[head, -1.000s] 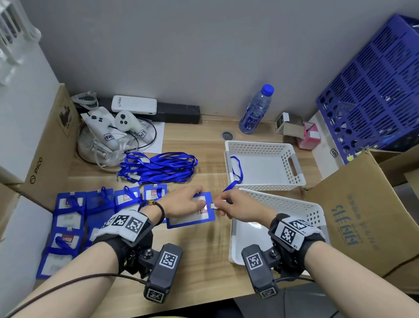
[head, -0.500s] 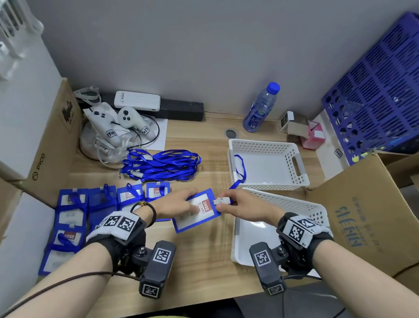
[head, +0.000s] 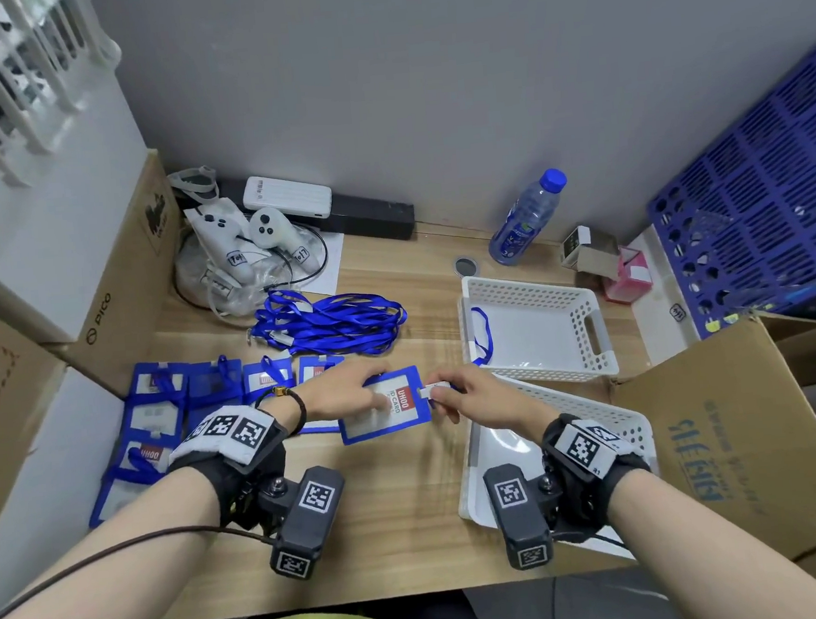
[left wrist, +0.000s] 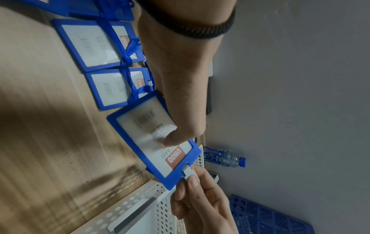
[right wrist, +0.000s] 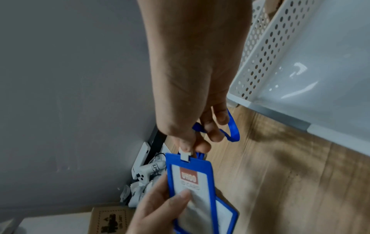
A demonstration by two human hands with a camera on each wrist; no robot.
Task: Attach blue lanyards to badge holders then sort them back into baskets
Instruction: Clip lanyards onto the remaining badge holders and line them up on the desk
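While your left hand (head: 349, 392) keeps the badge holder (head: 384, 406) just above the bench (head: 393, 515), its thumb pressed on the clear front and its fingers behind, the slot edge points toward your other hand so the clip can enter straight. Your right hand (head: 476, 394) pinches the white lanyard clip (left wrist: 188, 171) between thumb and forefinger at that slot, and the blue lanyard (right wrist: 232, 128) loops under its other fingers, out of the way. I judge that the clip is going in but is not yet closed. The finished badges (head: 160, 416) lie in rows at the left. The loose lanyards (head: 334, 322) wait behind them, and two white baskets (head: 593, 329) stand at the right for sorting.
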